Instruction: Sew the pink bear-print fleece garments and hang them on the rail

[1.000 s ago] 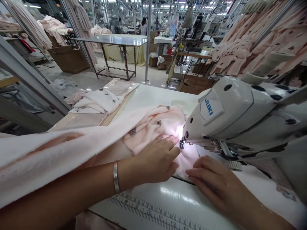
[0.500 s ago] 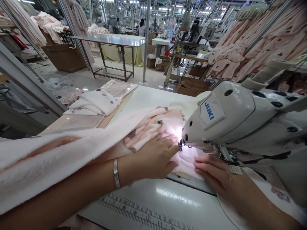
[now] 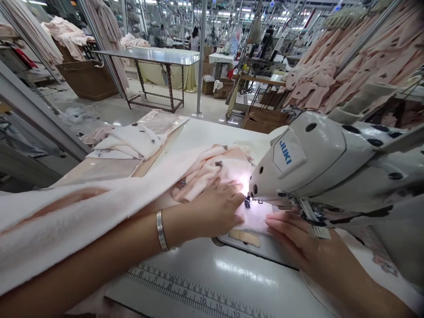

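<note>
left hand (image 3: 212, 210) and right hand (image 3: 294, 238) lie open and flat, pressing pink fabric (image 3: 215, 170) at the presser foot (image 3: 247, 202) of the juki sewing machine (image 3: 311, 163).

I've got a way in for my left hand (image 3: 212, 207) and right hand (image 3: 294, 240) along the white desk (image 3: 212, 137) by the printed ruler (image 3: 185, 287); the JUKI sewing machine head (image 3: 314, 163) walls off the right, and bunched pink fabric (image 3: 215, 170) blocks the way forward.
</note>
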### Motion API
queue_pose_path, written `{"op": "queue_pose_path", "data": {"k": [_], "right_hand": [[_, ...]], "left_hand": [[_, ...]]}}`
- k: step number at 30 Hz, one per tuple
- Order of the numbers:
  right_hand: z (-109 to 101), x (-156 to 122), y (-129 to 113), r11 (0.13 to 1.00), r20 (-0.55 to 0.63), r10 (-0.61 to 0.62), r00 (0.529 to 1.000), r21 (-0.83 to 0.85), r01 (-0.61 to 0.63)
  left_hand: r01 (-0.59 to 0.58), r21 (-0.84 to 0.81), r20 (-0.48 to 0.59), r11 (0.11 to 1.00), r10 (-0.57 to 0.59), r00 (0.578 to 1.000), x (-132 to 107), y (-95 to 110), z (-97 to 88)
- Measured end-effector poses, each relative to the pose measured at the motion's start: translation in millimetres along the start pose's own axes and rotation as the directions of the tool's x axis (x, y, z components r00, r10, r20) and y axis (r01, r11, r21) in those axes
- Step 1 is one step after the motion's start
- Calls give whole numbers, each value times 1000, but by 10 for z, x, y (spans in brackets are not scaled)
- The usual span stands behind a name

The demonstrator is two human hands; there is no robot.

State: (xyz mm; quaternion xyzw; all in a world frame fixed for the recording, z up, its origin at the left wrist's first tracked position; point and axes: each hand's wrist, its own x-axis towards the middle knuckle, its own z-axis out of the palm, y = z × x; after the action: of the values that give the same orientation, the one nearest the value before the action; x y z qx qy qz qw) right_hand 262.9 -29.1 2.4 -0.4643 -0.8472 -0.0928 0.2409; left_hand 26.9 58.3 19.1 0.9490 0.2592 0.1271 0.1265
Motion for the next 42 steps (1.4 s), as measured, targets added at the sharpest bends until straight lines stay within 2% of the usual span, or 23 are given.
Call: {"op": "queue_pose_path", "data": {"k": [2,5,11,18,25,28,31,34,38,42], "right_hand": [[32,56,-140,998,21,-54,998,16,53],[131,150,-249,997,75,-55,996,56,51],[218,161,-247,993,102,-62,993,104,51],[148,176,-235,975,111,-94,989,212,69],[143,186,-284,986,87,-22,996,165,8],[192,208,-284,989,125,10,992,145,-28],[212,244,-282,989,174,58,983,125,-80],[191,244,-314,986,201,63,977,138,-92],[160,190,-360,982,215,58,975,163,-95],[164,163,-346,975,212,39,977,204,-83]], "left_hand": [[28,20,-25,999,-27,999,-7,83,-18],[75,34,-20,997,-75,997,5,127,17],[-10,47,-20,999,11,1000,-57,36,125],[-10,70,-23,998,11,1000,-63,92,7],[-14,70,-40,997,17,999,-37,84,108],[26,0,-44,1000,-26,999,11,13,115],[-4,-52,-18,999,3,1000,46,-48,82],[-3,-56,13,998,4,1000,2,-23,72],[8,-47,0,999,-8,1000,-90,59,90],[9,-47,55,999,-6,998,-54,48,33]]}}
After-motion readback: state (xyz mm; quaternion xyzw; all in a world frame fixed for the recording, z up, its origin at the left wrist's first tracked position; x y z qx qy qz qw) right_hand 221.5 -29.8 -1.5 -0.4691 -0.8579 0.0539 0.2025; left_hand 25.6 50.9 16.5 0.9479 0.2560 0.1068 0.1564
